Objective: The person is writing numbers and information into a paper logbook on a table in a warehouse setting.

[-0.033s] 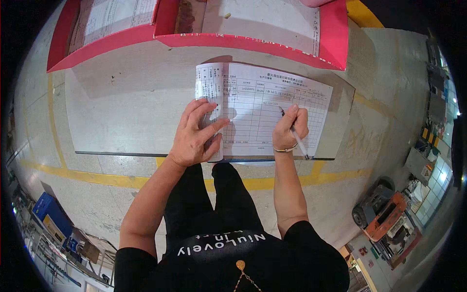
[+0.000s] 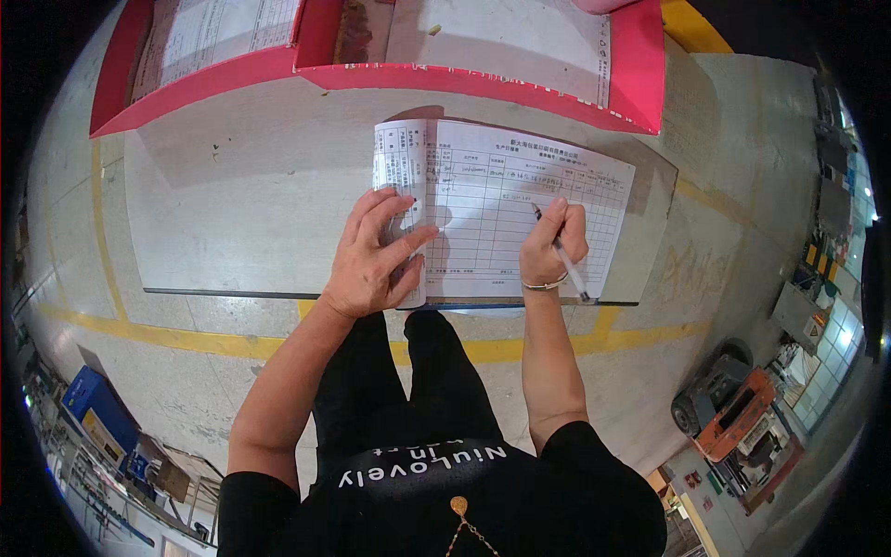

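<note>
A pad of printed forms (image 2: 469, 251) lies on the pale table top (image 2: 223, 223), with ruled rows and some handwriting in its upper lines. Its turned-back pages (image 2: 397, 148) are folded over at the left side. My left hand (image 2: 371, 260) rests on that fold with fingers spread, the thumb and a fingertip reaching the edge of the form. In my closed right hand (image 2: 555, 239) is a pen (image 2: 573, 271), clear-barrelled and tilted. The pen's dark tip points at the middle rows; whether it touches the paper I cannot tell.
Beyond the pad stands a pinkish-red open tray (image 2: 464, 79) with compartments holding papers. Yellow lines (image 2: 241, 344) mark the floor at the table's near side. An orange forklift-like vehicle (image 2: 742, 413) stands at the right, a blue box-shaped unit (image 2: 97, 408) at the left.
</note>
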Available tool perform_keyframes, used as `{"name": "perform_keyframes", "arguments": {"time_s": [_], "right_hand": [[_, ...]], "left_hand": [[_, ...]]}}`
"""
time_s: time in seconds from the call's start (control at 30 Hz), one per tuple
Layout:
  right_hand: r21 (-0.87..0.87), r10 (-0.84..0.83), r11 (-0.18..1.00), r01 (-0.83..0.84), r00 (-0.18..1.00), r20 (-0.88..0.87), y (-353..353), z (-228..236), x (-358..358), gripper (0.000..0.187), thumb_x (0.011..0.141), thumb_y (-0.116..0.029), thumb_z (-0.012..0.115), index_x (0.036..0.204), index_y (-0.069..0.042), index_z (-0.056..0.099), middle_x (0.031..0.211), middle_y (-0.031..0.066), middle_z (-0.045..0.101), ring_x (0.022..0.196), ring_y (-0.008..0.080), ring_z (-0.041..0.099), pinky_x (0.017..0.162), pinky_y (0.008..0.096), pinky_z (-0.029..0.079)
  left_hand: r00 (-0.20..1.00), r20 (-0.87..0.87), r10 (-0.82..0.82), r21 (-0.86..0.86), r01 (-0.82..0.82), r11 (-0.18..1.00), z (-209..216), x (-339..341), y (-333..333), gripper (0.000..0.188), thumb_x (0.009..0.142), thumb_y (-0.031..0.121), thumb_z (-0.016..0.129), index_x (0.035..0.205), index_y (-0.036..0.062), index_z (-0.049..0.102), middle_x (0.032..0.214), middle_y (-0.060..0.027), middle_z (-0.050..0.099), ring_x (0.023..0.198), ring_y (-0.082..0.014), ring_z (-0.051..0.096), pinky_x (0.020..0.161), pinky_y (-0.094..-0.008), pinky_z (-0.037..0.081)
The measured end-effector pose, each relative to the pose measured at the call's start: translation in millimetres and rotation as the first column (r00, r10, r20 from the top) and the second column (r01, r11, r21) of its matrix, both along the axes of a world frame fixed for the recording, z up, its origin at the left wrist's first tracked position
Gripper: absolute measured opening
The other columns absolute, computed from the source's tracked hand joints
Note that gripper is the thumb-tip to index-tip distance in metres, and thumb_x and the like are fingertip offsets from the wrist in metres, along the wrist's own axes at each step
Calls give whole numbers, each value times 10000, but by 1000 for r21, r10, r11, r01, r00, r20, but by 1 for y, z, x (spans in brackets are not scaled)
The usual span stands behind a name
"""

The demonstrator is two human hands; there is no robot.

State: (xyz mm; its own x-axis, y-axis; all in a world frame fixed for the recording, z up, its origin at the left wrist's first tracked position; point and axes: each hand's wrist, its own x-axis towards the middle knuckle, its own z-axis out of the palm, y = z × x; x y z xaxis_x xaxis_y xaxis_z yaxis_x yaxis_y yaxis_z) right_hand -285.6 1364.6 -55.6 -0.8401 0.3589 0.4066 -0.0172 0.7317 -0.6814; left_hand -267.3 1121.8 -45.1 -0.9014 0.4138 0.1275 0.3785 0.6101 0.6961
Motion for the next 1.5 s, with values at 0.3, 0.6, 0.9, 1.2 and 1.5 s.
{"name": "perform_keyframes", "arguments": {"time_s": [0.3,0.6,0.9,1.2,1.5], "right_hand": [[-44,102,994,-102,995,-17,13,-1,-13,316,942,-132,609,671,-61,462,522,29,497,452,74,436,418,242,342],[-30,78,997,-77,997,21,13,-5,-11,313,972,-132,546,685,-74,435,503,54,465,418,109,447,403,257,340],[16,94,995,-95,995,43,14,-4,-12,312,968,-125,553,684,-71,437,500,60,467,407,121,453,402,261,340],[30,74,997,-75,997,32,13,-4,-12,325,975,-134,550,677,-75,433,492,57,457,403,112,437,398,256,325],[51,78,996,-79,997,25,13,-4,-11,324,976,-143,553,680,-79,437,496,49,458,406,116,458,395,251,331]], "left_hand": [[999,-44,7,-9,-7,1000,1,-4,1,369,710,113,675,1072,183,697,1300,-132,463,1299,-380,376,1070,-502,374],[1000,-27,-2,-34,1,999,-4,-2,0,385,718,100,660,1087,203,697,1341,-122,436,1335,-387,330,1076,-501,363],[1000,-20,-5,-45,4,999,-2,-4,-1,380,716,113,668,1083,207,697,1337,-125,442,1335,-389,331,1082,-512,356],[1000,-21,-1,-16,1,1000,-5,-3,-1,373,724,124,660,1088,198,697,1345,-124,439,1332,-391,337,1080,-510,350],[1000,-23,-5,-28,4,1000,-4,-4,-1,394,699,113,672,1084,195,697,1346,-127,438,1331,-391,336,1088,-512,336]]}}
